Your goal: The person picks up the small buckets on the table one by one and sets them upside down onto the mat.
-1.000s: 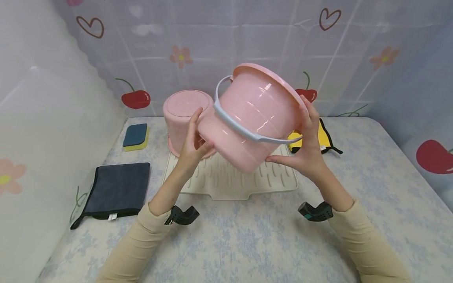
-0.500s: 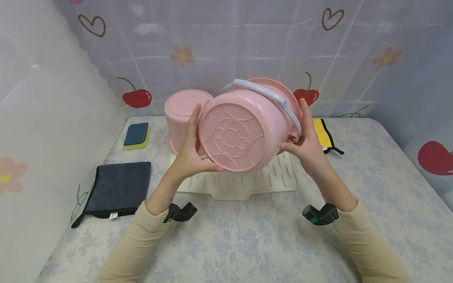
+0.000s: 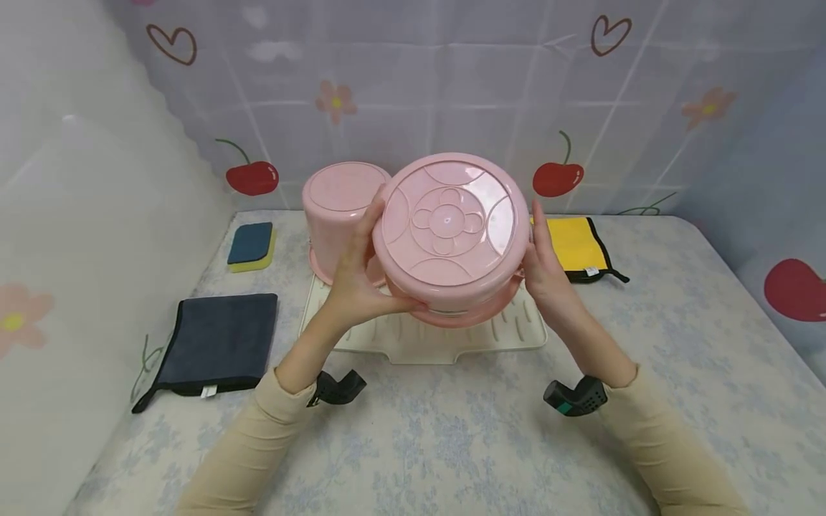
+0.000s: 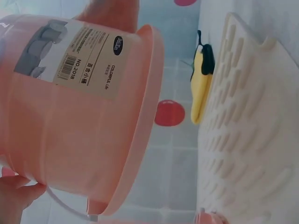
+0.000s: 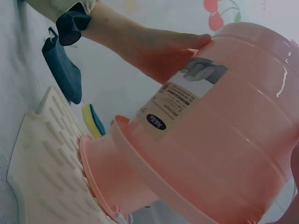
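Note:
A pink plastic bucket (image 3: 448,222) is held bottom up over the cream ridged drying tray (image 3: 422,351), its moulded flower base facing the head camera. My left hand (image 3: 358,287) grips its left side, thumb along the front. On the opposite side my right hand (image 3: 548,276) holds it, fingers pointing up. A paper label (image 4: 70,60) shows on the bucket wall in the left wrist view, where the rim hangs apart from the tray. Behind my left hand, a second pink bucket (image 3: 329,229) stands upside down on the tray's left part.
A blue-and-yellow sponge (image 3: 252,247) lies at the back left, with a dark grey cloth (image 3: 219,344) nearer on the same side. Right of the tray is a yellow cloth with black edging (image 3: 577,247). A patterned curtain (image 3: 413,86) closes off the back.
Both hands have turned the bucket from lying sideways to upside down. Its base swung up to face the head camera, the rim now points down, and the blue-grey handle has gone from the head view.

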{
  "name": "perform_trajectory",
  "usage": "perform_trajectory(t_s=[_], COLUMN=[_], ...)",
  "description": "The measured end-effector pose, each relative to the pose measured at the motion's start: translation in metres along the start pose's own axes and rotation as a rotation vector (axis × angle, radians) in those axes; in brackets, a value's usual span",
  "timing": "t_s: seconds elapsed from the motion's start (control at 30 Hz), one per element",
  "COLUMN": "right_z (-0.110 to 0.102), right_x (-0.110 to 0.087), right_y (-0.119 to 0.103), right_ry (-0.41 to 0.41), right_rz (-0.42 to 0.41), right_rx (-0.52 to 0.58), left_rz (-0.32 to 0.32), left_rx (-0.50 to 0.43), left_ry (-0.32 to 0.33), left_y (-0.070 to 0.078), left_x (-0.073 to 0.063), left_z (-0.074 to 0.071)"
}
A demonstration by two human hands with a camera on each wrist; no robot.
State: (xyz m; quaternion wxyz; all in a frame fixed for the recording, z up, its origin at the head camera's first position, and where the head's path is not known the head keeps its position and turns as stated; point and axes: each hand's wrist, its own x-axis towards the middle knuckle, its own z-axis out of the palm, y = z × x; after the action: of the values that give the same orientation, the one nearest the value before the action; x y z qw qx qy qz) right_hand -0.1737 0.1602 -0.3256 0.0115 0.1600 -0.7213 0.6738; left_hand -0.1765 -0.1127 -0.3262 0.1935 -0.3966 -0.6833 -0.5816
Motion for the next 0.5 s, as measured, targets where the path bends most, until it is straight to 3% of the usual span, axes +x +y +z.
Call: perform_trajectory(t_s=[0.17, 0.3, 0.5], right_z=[0.0025, 0.0039, 0.0014], right_x=[-0.0024, -0.0052, -0.0058], right_y=[0.0, -0.0016, -0.0018], right_ry=[0.02, -0.017, -0.103], right_rz=[-0.191, -0.333, -0.394], right_rx=[-0.074, -0.141, -0.135], left_rz=[-0.019, -0.079, -0.12], left_rx=[-0.025, -0.046, -0.078], left_ry=[0.009, -0.018, -0.053], left_y=[0.0005, -0.0007, -0.0001], left_x=[0.0004, 0.0004, 0.0008], left_z=[0.0046, 0.0062, 0.0056])
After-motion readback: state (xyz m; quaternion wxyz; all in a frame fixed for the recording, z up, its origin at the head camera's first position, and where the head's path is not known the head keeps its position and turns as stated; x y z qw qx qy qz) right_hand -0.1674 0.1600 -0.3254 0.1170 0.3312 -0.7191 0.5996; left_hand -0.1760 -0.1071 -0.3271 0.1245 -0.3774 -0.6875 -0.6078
